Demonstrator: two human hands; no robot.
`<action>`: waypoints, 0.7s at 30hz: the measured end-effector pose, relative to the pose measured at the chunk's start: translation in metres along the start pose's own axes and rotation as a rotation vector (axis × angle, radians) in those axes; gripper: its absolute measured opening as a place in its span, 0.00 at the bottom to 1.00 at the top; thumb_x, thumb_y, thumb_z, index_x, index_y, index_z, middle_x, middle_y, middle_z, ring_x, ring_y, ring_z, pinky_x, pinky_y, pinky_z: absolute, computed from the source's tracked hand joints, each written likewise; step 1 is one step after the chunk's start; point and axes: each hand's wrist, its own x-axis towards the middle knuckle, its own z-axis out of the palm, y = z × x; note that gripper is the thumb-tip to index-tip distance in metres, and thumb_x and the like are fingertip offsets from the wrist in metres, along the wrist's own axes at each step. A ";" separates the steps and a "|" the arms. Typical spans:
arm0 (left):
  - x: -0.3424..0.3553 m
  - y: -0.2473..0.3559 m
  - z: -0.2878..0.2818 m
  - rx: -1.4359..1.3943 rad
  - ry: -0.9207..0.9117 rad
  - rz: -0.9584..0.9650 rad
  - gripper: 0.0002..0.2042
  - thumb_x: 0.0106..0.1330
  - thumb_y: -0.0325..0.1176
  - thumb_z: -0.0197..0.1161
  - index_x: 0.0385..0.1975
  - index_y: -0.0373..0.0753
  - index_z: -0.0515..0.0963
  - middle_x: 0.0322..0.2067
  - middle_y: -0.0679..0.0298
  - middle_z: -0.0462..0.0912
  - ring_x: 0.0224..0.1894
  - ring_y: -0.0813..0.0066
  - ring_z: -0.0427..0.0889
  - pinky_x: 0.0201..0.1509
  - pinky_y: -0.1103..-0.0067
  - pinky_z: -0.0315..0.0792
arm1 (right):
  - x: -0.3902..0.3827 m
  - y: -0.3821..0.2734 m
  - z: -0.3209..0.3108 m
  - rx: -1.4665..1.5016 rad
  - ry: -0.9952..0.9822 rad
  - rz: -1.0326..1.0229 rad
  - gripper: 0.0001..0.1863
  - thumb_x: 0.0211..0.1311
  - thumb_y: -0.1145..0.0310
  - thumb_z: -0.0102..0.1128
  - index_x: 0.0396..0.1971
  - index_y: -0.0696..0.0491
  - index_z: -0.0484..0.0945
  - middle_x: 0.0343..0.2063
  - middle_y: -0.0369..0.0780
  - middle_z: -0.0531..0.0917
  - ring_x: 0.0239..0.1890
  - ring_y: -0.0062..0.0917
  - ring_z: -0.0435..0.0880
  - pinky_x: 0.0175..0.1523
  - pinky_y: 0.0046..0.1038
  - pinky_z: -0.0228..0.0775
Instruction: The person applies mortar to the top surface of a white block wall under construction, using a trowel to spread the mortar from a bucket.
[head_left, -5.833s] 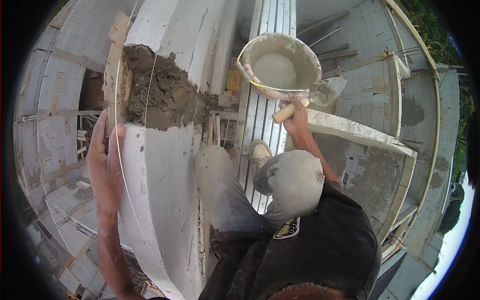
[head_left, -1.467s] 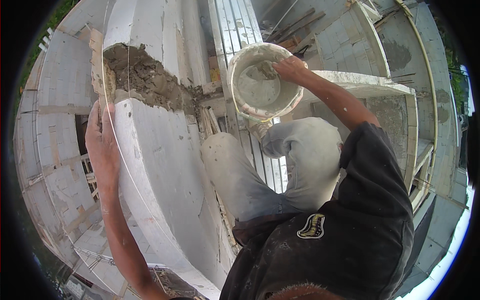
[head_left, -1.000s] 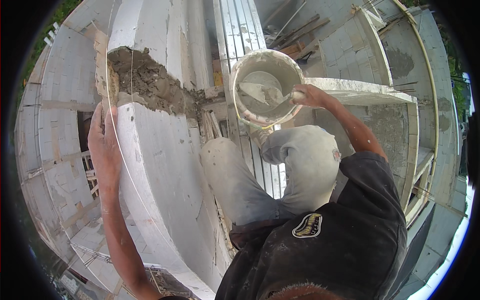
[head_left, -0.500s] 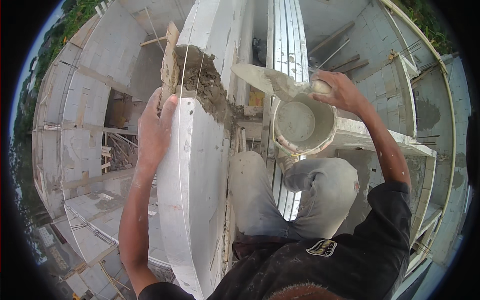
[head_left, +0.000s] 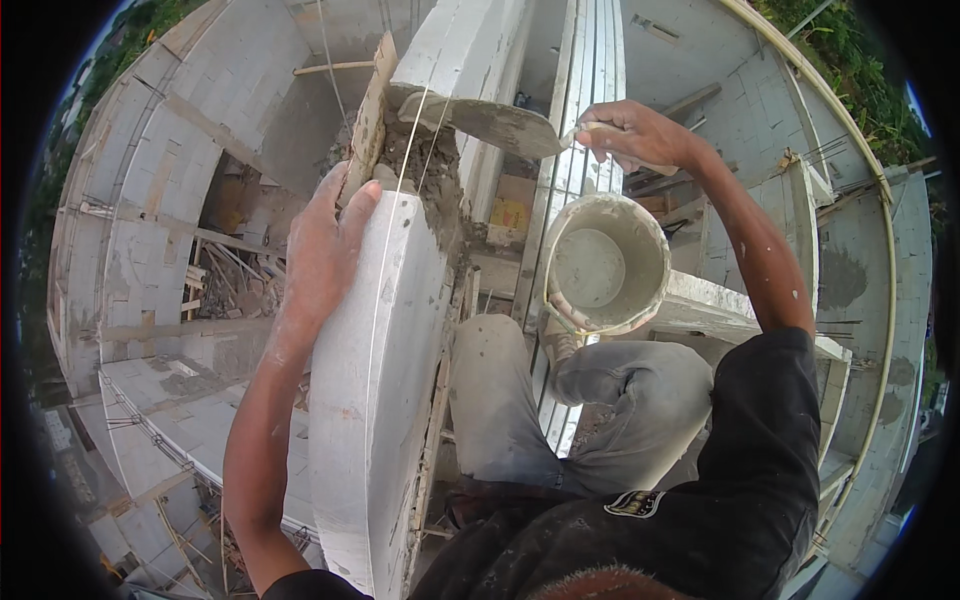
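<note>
My left hand (head_left: 330,235) grips the near end of a thin, mortar-stained wooden board (head_left: 370,125), held upright against the left face of the pale block wall (head_left: 385,330). Mortar (head_left: 432,165) fills part of a gap in the wall, beside that board. My right hand (head_left: 640,138) is closed round the handle of a trowel. The trowel's grey blade (head_left: 500,124) reaches left across the far end of the gap, close over the mortar. Two taut white strings (head_left: 409,150) run lengthwise above the wall, by my left fingers.
A round bucket (head_left: 645,250) with a wet grey inside stands right of the wall, beyond my bent knees. Long metal-looking strips (head_left: 590,75) run away under it. Far below on the left lie wood scraps (head_left: 235,270) among unfinished block walls.
My right hand has swung the trowel from over the bucket's rim, away and left, to above the mortar gap. My left hand stays on the board. The view has shifted slightly.
</note>
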 end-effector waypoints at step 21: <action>0.000 -0.005 0.002 -0.010 0.021 0.003 0.29 0.69 0.49 0.56 0.61 0.30 0.68 0.48 0.40 0.80 0.53 0.47 0.79 0.59 0.64 0.69 | -0.003 -0.028 0.011 -0.038 0.090 -0.085 0.27 0.68 0.43 0.52 0.39 0.56 0.79 0.22 0.36 0.76 0.17 0.17 0.73 0.22 0.23 0.69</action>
